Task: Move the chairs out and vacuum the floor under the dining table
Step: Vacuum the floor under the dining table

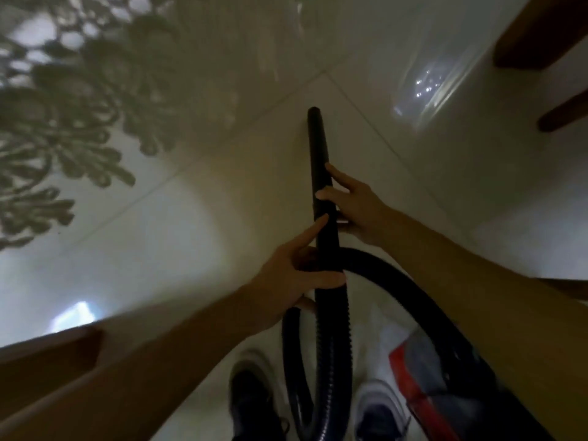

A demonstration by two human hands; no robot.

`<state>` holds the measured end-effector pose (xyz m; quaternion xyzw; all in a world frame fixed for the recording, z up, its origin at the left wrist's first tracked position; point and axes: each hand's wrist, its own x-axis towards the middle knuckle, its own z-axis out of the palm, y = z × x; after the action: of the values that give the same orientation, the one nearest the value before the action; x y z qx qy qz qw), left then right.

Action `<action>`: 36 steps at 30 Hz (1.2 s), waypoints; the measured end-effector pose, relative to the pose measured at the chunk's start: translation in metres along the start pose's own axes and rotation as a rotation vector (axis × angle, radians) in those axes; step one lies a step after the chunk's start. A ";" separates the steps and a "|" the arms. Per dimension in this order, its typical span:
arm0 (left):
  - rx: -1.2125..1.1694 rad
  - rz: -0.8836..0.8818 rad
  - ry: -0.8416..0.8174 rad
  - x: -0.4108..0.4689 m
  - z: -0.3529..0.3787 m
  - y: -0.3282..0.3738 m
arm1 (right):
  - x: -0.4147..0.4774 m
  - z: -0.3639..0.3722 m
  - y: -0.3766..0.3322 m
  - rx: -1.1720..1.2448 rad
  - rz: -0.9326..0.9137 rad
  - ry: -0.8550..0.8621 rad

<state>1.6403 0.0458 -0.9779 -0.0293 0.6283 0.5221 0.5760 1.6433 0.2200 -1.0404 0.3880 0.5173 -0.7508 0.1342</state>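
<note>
1. The black vacuum wand (319, 160) is being gripped by both hands and pointed away from the body, over the glossy tile floor (222, 202).
2. The left hand (296, 275) is being closed on the wand's lower end, where the ribbed hose (334, 345) joins. The thumb is being wrapped across the tube and the forefinger laid straight along it.
3. The right hand (356, 211) is being held higher up, with its fingers curled round the wand from the right.
4. The wand tip is being held just short of a grout joint. Whether it is touching the tile cannot be told.
5. The hose is being looped down between the two shoes (251, 402). The red and grey vacuum body (445, 370) is being partly hidden by the right forearm at lower right.
6. Edges: two dark wooden legs (534, 36) are being seen at upper right, well apart from the tip. A wooden edge (63, 354) is being seen at lower left, just beside the left forearm.
7. Room: bare tile is being left open ahead and to the left of the tip, where a lace-like dark pattern (63, 106) is being shown on the floor.
</note>
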 end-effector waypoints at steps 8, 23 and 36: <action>-0.132 -0.084 0.064 -0.087 0.020 -0.056 | -0.071 0.028 0.037 -0.137 0.123 -0.093; -0.385 -0.130 0.131 -0.187 0.044 -0.133 | -0.163 0.084 0.084 -0.329 0.209 -0.155; -0.674 -0.028 0.235 -0.247 0.001 -0.187 | -0.177 0.202 0.113 -0.727 0.166 -0.344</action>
<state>1.8428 -0.1778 -0.9073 -0.2862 0.4825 0.6851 0.4647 1.7388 -0.0415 -0.9559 0.2244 0.6860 -0.5595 0.4075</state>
